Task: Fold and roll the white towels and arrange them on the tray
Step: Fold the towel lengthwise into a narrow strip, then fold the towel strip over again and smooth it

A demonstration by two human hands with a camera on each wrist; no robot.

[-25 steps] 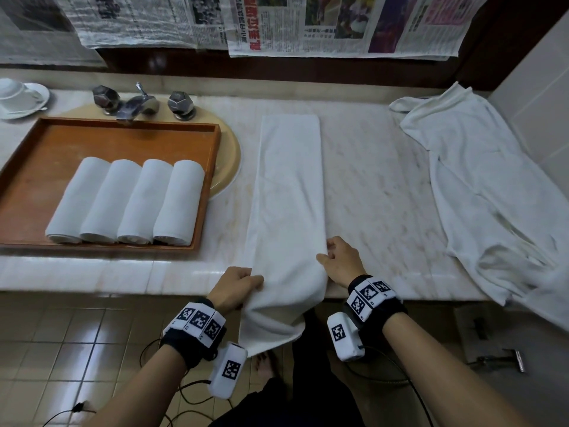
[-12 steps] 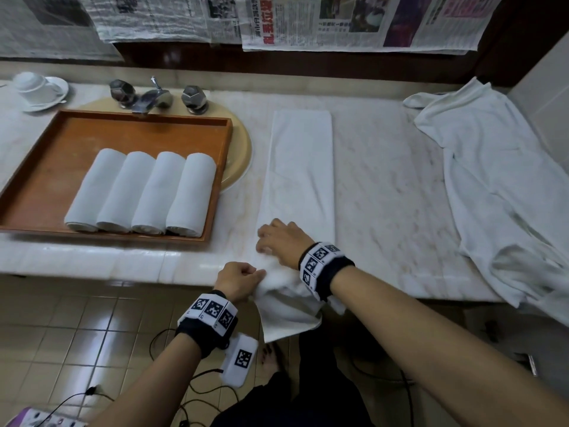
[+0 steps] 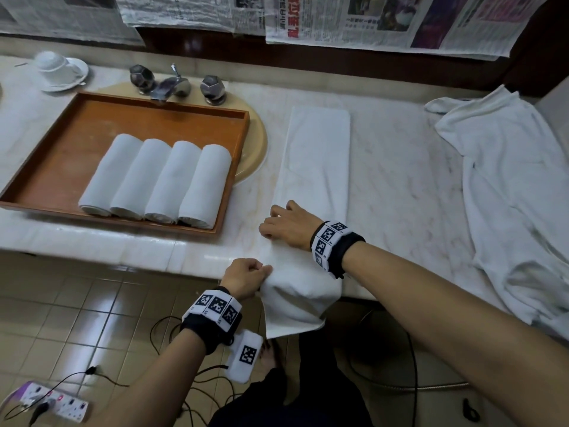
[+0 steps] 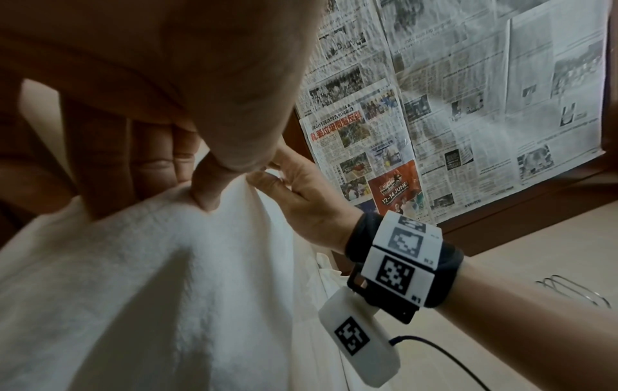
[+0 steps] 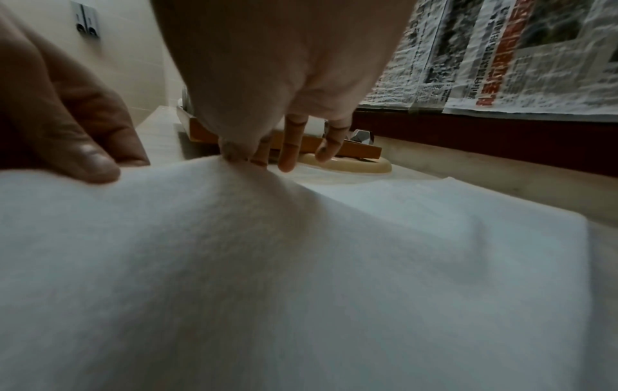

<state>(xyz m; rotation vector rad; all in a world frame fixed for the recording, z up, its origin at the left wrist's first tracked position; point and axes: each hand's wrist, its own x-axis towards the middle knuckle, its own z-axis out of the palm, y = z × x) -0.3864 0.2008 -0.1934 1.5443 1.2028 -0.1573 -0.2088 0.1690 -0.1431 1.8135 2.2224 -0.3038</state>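
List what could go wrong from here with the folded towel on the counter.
1. The folded towel's near end hangs off the counter edge; released, it might slide down.
2. The left hand and right hand both pinch its left edge, so the roll may start skewed.

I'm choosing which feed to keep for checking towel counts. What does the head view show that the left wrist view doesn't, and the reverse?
Only the head view shows the tray with four rolled towels, the tap, the cup and the loose towel. Only the left wrist view shows the left hand pinching the cloth from underneath. Both show the folded towel, the right hand and the newspapers.
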